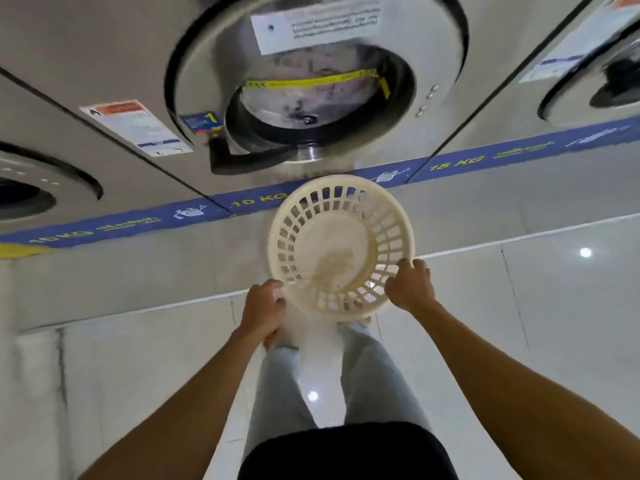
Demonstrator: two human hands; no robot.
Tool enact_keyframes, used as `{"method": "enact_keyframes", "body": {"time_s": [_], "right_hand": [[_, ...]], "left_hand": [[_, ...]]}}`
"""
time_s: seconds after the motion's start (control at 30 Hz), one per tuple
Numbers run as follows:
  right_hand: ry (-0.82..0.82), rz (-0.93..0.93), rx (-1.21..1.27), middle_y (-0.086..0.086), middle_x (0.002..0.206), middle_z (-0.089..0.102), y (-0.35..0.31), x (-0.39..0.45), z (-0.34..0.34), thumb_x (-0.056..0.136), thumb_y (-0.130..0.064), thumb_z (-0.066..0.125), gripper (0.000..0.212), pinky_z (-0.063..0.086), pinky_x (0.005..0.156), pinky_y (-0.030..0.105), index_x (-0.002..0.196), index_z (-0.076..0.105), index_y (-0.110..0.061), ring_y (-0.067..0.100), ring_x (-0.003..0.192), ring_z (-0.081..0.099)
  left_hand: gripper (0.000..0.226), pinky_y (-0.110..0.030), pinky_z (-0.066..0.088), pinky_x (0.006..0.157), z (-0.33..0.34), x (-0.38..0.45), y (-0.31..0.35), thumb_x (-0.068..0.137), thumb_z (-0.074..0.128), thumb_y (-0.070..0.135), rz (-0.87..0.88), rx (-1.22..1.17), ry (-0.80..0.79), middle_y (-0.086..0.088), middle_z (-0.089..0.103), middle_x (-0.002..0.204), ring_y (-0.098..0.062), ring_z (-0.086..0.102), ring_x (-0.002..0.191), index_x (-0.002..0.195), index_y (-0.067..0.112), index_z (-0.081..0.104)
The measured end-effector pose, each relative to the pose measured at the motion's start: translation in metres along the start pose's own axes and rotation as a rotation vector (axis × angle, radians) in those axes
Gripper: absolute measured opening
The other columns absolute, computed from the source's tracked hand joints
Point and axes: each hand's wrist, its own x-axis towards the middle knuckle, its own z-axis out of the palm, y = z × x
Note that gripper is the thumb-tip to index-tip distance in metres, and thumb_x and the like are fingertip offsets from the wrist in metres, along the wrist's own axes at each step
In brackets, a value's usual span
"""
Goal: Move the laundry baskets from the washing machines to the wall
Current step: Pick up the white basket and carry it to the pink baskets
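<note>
Fingers of the left hand (264,310) were curled over the near-left rim of the cream laundry basket (341,249), and those of the right hand (410,287) were closed on its near-right rim, so both hands gripped the one basket between them. It was empty, round and slotted, tipped so its inside faced the camera, and seemed to hang clear of the floor just beyond the person's feet. Beyond the fingers stood the front-loading washing machine (311,81) marked 1, its door shut, with others to either side. By my judgement this was the pick-up step: the basket was in hand but had yet to leave the machines. The next move would call for turning away with a firm two-handed hold and carrying it to the wall, which lay out of view. Below the fingers, the floor (536,323) was pale, glossy tile reflecting ceiling lights, and a blue strip (467,162) ran along the machines' base. The picture was blurred.
</note>
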Motion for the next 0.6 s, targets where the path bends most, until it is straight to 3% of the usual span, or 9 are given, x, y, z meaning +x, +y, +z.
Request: {"method": "enact_keyframes", "body": {"time_s": [0.13,0.27,0.33,0.4,0.47,0.6], "right_hand": [[0.027,-0.013,-0.055,0.012,0.158,0.027,0.019,0.062,0.010,0.092,-0.027,0.060,0.061,0.039,0.108,0.055,0.147,0.037,-0.016,0.037,0.141,0.033],[0.020,-0.016,-0.053,0.012,0.167,0.000,0.037,0.117,0.027,0.100,-0.031,0.050,0.062,0.033,0.112,0.059,0.155,0.022,-0.027,0.044,0.148,0.021],[0.008,-0.054,-0.022,0.013,0.167,-0.005,0.045,0.140,0.035,0.103,-0.028,0.045,0.063,0.035,0.111,0.057,0.158,0.015,-0.028,0.046,0.147,0.024],[-0.020,-0.127,0.020,0.016,0.165,0.001,0.051,0.157,0.040,0.104,-0.021,0.043,0.063,0.041,0.109,0.051,0.159,0.013,-0.025,0.043,0.142,0.035],[0.002,-0.157,0.060,0.017,0.159,0.019,0.053,0.166,0.039,0.103,-0.019,0.046,0.061,0.046,0.105,0.045,0.158,0.020,-0.027,0.039,0.132,0.046],[0.098,-0.114,-0.005,0.014,0.140,0.044,0.047,0.158,0.022,0.103,-0.025,0.045,0.056,0.049,0.100,0.047,0.154,0.028,-0.035,0.036,0.117,0.056]], "left_hand": [[0.049,-0.039,0.050,0.095,0.045,0.042,0.008,0.082,0.059,0.015,-0.106,-0.054,0.079,-0.019,0.059,0.124,-0.036,0.059,0.114,0.131,0.017,0.056],[0.060,-0.043,0.049,0.094,0.081,0.088,-0.006,0.088,0.057,0.024,-0.162,-0.034,0.204,-0.019,0.049,0.134,-0.038,0.051,0.120,0.144,0.032,0.036],[0.065,-0.043,0.048,0.094,0.094,0.108,-0.013,0.091,0.056,0.026,-0.204,-0.061,0.203,-0.020,0.047,0.136,-0.037,0.052,0.116,0.149,0.034,0.027],[0.071,-0.044,0.049,0.093,0.105,0.123,-0.016,0.094,0.056,0.029,-0.227,-0.118,0.190,-0.018,0.046,0.137,-0.035,0.053,0.116,0.152,0.036,0.017],[0.074,-0.046,0.049,0.095,0.109,0.128,-0.018,0.094,0.056,0.032,-0.195,-0.160,0.193,-0.013,0.047,0.140,-0.034,0.053,0.120,0.152,0.039,0.010],[0.075,-0.049,0.051,0.092,0.099,0.115,-0.019,0.093,0.057,0.041,-0.113,-0.047,0.244,-0.013,0.053,0.134,-0.036,0.056,0.116,0.151,0.042,0.009]]}}
